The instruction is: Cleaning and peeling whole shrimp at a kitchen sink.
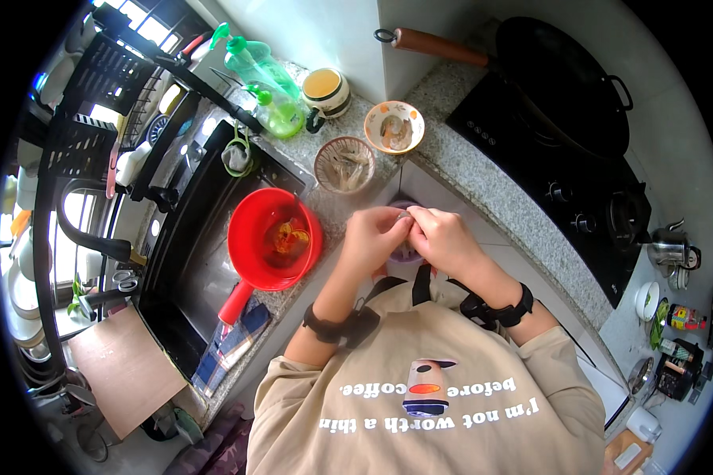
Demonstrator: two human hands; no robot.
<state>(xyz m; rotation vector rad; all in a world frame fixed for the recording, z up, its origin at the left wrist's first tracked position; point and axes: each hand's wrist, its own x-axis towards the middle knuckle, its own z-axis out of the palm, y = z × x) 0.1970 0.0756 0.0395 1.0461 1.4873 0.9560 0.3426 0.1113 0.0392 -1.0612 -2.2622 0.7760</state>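
Observation:
My left hand (373, 234) and my right hand (442, 237) meet at the fingertips in front of my chest. Pinched between them is a small greyish shrimp (402, 217), mostly covered by fingers. Below the hands, a purple basin (401, 254) stands near my feet, partly hidden. On the granite counter just ahead sits a ribbed bowl (319, 172) with several whole raw shrimp (349, 169) in it. Touching or very near it, a white bowl with orange decoration (418, 141) holds shrimp meat (397, 132).
A red plastic dipper (237, 237) rests over the dark sink (178, 297). Green pump bottles (279, 116) and a lidded mug (336, 101) stand behind the bowls. At right is a black cooktop (511, 136) with a wok (564, 83). A board (128, 368) lies left.

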